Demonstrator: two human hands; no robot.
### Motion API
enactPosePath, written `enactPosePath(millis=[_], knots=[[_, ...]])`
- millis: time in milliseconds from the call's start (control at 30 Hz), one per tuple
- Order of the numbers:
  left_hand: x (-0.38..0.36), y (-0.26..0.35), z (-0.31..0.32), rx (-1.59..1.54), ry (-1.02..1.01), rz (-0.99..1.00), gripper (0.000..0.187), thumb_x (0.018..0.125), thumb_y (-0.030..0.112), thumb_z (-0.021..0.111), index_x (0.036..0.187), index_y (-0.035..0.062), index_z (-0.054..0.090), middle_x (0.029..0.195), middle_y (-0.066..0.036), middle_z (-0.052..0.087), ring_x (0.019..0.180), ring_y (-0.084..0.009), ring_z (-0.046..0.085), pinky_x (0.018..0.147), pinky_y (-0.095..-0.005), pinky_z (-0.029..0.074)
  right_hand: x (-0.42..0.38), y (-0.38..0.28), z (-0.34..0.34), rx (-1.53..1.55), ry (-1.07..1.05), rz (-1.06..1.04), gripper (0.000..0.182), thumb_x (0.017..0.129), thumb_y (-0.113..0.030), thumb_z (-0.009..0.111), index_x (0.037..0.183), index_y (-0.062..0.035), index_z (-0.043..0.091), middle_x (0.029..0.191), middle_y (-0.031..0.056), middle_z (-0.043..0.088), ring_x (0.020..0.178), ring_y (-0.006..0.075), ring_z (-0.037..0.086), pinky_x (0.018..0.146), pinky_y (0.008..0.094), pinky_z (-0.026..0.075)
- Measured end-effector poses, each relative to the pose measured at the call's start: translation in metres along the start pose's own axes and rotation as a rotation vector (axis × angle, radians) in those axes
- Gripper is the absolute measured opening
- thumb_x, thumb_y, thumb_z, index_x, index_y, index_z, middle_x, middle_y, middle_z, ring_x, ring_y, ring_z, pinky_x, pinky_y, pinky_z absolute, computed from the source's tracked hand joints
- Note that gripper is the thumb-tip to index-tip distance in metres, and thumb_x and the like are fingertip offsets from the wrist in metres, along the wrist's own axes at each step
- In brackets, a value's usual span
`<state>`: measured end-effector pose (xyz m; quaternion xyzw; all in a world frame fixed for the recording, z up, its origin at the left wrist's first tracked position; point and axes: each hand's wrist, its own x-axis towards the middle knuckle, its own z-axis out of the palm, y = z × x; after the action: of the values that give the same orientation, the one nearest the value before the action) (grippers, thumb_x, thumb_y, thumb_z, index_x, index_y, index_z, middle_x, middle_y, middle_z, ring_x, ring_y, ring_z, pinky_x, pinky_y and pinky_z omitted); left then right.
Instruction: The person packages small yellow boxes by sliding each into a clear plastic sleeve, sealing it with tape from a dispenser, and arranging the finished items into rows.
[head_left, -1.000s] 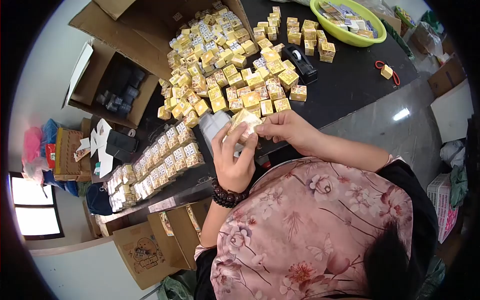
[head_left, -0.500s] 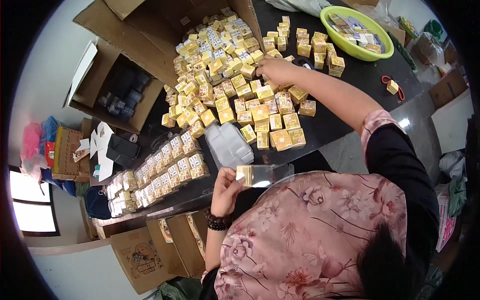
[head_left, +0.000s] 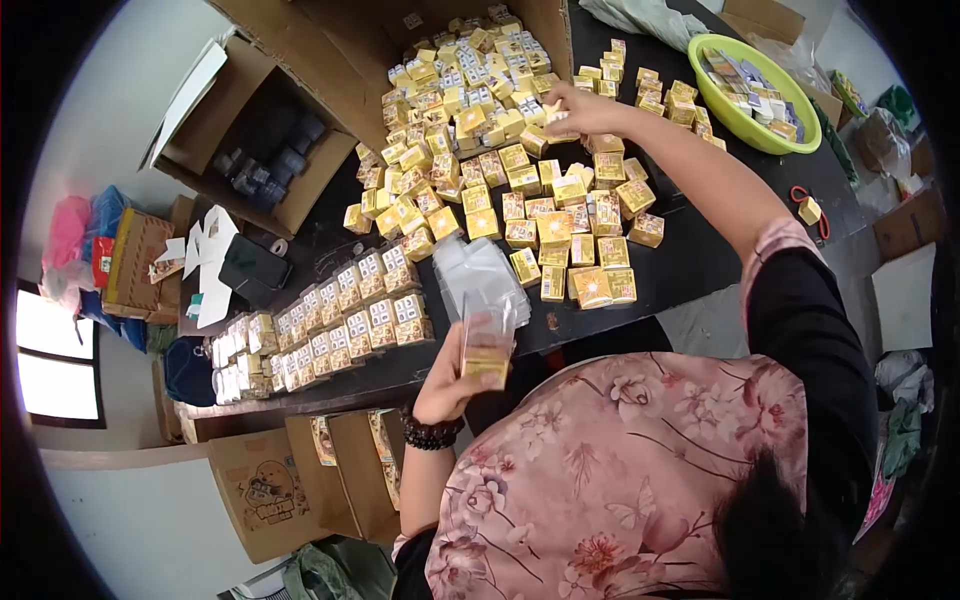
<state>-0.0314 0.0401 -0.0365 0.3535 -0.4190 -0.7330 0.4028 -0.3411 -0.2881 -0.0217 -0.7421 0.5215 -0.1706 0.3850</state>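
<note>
My left hand (head_left: 450, 380) is closed around a clear plastic bag (head_left: 490, 325) near the table's front edge. A small yellow box (head_left: 486, 367) sits at the lower end of that bag, under my thumb. Stretched out to the far side, my right hand (head_left: 590, 112) pinches a small pale yellow box (head_left: 554, 115) at the edge of the heap. Loose yellow boxes (head_left: 553, 228) spread over the table below it. Beside my left hand lies a stack of clear plastic bags (head_left: 475, 272).
A large open carton (head_left: 335, 75) holds the spilling heap. Bagged boxes stand in rows (head_left: 345, 335) on the left of the black table. A green basin (head_left: 790, 142) of cards and boxes is at the back right, with red-handled scissors (head_left: 824, 228) nearer.
My left hand has turned the bag from lying sideways to pointing up over the bag stack. My right hand remains at the heap, its fingers now more visible. The view has shifted slightly.
</note>
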Motion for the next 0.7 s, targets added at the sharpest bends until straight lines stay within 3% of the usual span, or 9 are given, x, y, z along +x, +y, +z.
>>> enactPosePath(millis=[100,133,167,233,300,367,400,500,700], knots=[[0.023,0.009,0.023,-0.250,0.109,0.131,0.068,0.090,0.002,0.056,0.148,0.0039,0.021,0.125,-0.015,0.053,0.113,-0.0235,0.055,0.095,-0.0347,0.045,-0.083,-0.036,0.016,0.841,-0.031,0.055,0.049,0.098,-0.034,0.052,0.141,-0.0161,0.035,0.104,0.0061,0.060,0.081,0.0135,0.065,0.059,0.0244,0.055],[0.029,0.006,0.027,-0.010,0.205,0.189,0.068,0.090,0.004,0.059,0.148,0.0027,0.022,0.124,-0.015,0.053,0.111,-0.0233,0.055,0.096,-0.0348,0.044,-0.103,-0.038,0.024,1.087,-0.083,0.031,0.047,0.101,-0.032,0.047,0.143,-0.0178,0.034,0.108,0.0066,0.060,0.083,0.0126,0.066,0.064,0.0245,0.058],[0.035,0.002,0.032,0.233,0.294,0.244,0.069,0.090,0.007,0.061,0.147,0.0015,0.023,0.124,-0.014,0.052,0.109,-0.0231,0.056,0.098,-0.0349,0.043,-0.119,-0.028,0.028,1.185,-0.291,-0.007,0.044,0.103,-0.030,0.042,0.144,-0.0159,0.035,0.114,0.0092,0.061,0.086,0.0155,0.068,0.074,0.0279,0.061],[0.042,0.011,0.057,0.368,0.353,0.259,0.075,0.086,0.009,0.069,0.146,-0.0001,0.024,0.121,-0.017,0.051,0.109,-0.0276,0.053,0.099,-0.0357,0.041,-0.169,-0.065,0.050,1.415,-0.192,0.149,0.044,0.101,-0.030,0.046,0.137,-0.0042,0.039,0.120,0.0153,0.059,0.100,0.0279,0.067,0.078,0.0322,0.060],[0.048,0.015,0.072,1.172,0.456,0.601,0.080,0.080,0.006,0.072,0.145,-0.0001,0.026,0.119,-0.020,0.049,0.111,-0.0329,0.050,0.097,-0.0373,0.041,-0.206,-0.085,0.061,1.438,-0.240,0.077,0.041,0.099,-0.026,0.052,0.131,-0.0014,0.042,0.116,0.0164,0.061,0.095,0.0272,0.068,0.077,0.0333,0.060],[0.050,0.012,0.081,1.187,0.442,0.635,0.079,0.077,0.005,0.074,0.142,-0.0004,0.030,0.117,-0.023,0.048,0.111,-0.0380,0.047,0.096,-0.0403,0.041,-0.218,-0.085,0.068,1.076,-0.190,0.021,0.043,0.098,-0.023,0.055,0.132,-0.0021,0.041,0.097,0.0108,0.066,0.074,0.0186,0.069,0.062,0.0279,0.058],[0.051,0.010,0.083,1.260,0.428,0.684,0.078,0.075,0.005,0.075,0.140,-0.0005,0.032,0.116,-0.022,0.049,0.111,-0.0383,0.047,0.096,-0.0411,0.041,-0.223,-0.086,0.073,0.833,-0.077,-0.049,0.036,0.095,-0.020,0.060,0.123,-0.0037,0.045,0.079,0.0047,0.064,0.052,0.0098,0.059,0.046,0.0219,0.047],[0.048,0.011,0.091,1.354,0.379,0.704,0.072,0.072,0.005,0.077,0.133,-0.0009,0.038,0.115,-0.022,0.049,0.110,-0.0393,0.047,0.096,-0.0427,0.041,-0.238,-0.097,0.081,0.675,0.084,-0.100,0.023,0.092,-0.019,0.066,0.092,-0.0057,0.048,0.064,0.0009,0.058,0.044,0.0050,0.047,0.039,0.0204,0.034],[0.040,0.010,0.097,1.056,0.361,0.504,0.065,0.070,0.007,0.082,0.120,0.0002,0.041,0.114,-0.018,0.051,0.108,-0.0288,0.052,0.090,-0.0373,0.046,-0.264,-0.106,0.077,0.409,0.007,-0.158,0.018,0.093,-0.018,0.064,0.087,-0.0049,0.053,0.060,0.0021,0.056,0.045,0.0060,0.047,0.042,0.0247,0.035]])
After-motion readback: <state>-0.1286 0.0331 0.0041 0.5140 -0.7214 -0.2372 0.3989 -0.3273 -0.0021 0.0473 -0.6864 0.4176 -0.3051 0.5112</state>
